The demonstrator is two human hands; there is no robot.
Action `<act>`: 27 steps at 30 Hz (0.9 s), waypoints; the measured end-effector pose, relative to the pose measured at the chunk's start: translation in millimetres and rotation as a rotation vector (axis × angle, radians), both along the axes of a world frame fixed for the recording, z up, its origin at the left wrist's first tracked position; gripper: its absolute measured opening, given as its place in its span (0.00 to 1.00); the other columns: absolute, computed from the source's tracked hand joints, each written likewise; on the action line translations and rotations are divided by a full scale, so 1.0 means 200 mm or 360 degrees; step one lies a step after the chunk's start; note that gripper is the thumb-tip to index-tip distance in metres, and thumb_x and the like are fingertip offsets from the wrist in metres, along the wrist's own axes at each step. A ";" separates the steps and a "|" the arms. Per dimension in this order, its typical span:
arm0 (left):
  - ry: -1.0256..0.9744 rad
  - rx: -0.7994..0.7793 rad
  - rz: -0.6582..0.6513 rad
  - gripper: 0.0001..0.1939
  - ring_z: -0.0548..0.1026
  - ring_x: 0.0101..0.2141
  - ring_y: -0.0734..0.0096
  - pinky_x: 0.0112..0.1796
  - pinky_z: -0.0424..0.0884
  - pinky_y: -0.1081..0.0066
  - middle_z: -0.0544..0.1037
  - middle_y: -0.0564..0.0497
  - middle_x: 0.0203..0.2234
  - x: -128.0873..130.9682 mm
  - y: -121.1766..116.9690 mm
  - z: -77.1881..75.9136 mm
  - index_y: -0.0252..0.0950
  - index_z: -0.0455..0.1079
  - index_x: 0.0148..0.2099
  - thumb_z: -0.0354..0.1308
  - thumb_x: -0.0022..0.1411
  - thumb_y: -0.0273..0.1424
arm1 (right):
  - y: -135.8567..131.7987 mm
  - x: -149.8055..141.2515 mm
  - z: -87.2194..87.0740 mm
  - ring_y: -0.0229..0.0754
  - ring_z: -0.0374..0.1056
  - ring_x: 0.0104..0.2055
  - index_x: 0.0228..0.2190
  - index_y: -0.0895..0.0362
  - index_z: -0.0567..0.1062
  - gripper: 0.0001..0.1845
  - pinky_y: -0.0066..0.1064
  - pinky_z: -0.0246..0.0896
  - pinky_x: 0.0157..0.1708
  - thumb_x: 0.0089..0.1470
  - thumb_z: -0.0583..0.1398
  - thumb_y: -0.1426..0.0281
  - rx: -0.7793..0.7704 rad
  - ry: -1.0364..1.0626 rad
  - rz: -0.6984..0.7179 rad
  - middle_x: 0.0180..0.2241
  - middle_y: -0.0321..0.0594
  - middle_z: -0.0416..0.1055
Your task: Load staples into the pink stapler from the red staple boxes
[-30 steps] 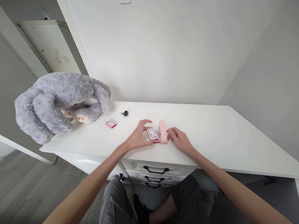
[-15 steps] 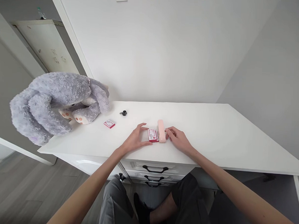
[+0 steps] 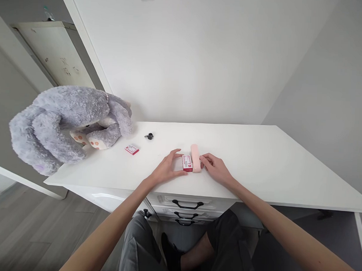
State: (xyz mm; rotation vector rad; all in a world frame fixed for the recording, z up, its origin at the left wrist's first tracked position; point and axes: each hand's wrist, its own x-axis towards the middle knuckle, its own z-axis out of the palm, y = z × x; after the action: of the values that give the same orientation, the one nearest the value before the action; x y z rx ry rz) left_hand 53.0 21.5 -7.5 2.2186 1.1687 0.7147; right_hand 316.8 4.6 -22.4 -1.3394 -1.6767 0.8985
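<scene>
A small red-and-white box [image 3: 187, 163] lies on the white tabletop, right up against the left side of a pink stapler [image 3: 195, 158]. My left hand [image 3: 167, 167] spans the box, thumb at its near edge and index finger at its far edge. On the other side, my right hand [image 3: 214, 167] has its fingers curled together, with the fingertips at the stapler's right side. The stapler points away from me, and its far end is uncovered. What the right fingertips pinch is partly hidden.
Farther left on the white tabletop [image 3: 257, 167] lie another red-and-white box [image 3: 132, 149] and a small black object [image 3: 149, 136], perhaps a whistle. A large grey plush toy [image 3: 71, 106] slumps over the left end. Drawers with black handles [image 3: 187, 204] are below the front edge.
My left hand has shifted slightly right with the box, which has turned straighter alongside the stapler. The right hand and stapler are nearly unmoved.
</scene>
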 end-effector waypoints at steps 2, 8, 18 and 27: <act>-0.0008 0.0076 0.0049 0.43 0.65 0.66 0.53 0.64 0.64 0.50 0.68 0.43 0.65 -0.02 0.01 0.00 0.46 0.52 0.69 0.66 0.60 0.51 | 0.00 0.00 0.00 0.45 0.70 0.33 0.38 0.51 0.75 0.22 0.36 0.59 0.36 0.66 0.53 0.47 -0.0015 0.0010 0.0001 0.32 0.38 0.79; 0.0236 0.0623 0.0682 0.24 0.64 0.64 0.49 0.65 0.58 0.47 0.69 0.36 0.61 -0.24 0.10 -0.04 0.35 0.62 0.62 0.51 0.71 0.43 | -0.01 0.00 0.01 0.44 0.68 0.32 0.38 0.51 0.75 0.23 0.35 0.59 0.35 0.66 0.53 0.47 -0.0027 0.0010 0.0004 0.32 0.38 0.79; 0.0832 0.0512 0.1383 0.37 0.47 0.71 0.33 0.68 0.44 0.38 0.56 0.21 0.69 -0.49 0.16 -0.09 0.16 0.56 0.67 0.49 0.66 0.40 | -0.01 0.00 -0.01 0.43 0.67 0.30 0.36 0.51 0.75 0.23 0.35 0.58 0.32 0.66 0.52 0.47 -0.0025 0.0003 -0.0013 0.31 0.37 0.78; 0.0844 0.0686 0.1069 0.23 0.61 0.65 0.42 0.67 0.52 0.42 0.69 0.35 0.63 -0.47 0.13 -0.07 0.31 0.69 0.59 0.46 0.67 0.33 | -0.01 0.00 0.00 0.42 0.66 0.30 0.36 0.51 0.75 0.23 0.34 0.57 0.32 0.66 0.52 0.48 -0.0020 0.0005 -0.0004 0.31 0.36 0.78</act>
State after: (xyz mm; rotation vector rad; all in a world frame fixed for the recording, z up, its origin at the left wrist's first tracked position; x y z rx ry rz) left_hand -41.5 46.9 -20.7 2.4424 2.2721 0.6873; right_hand 316.3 2.6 -23.2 -1.3475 -1.6691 0.9110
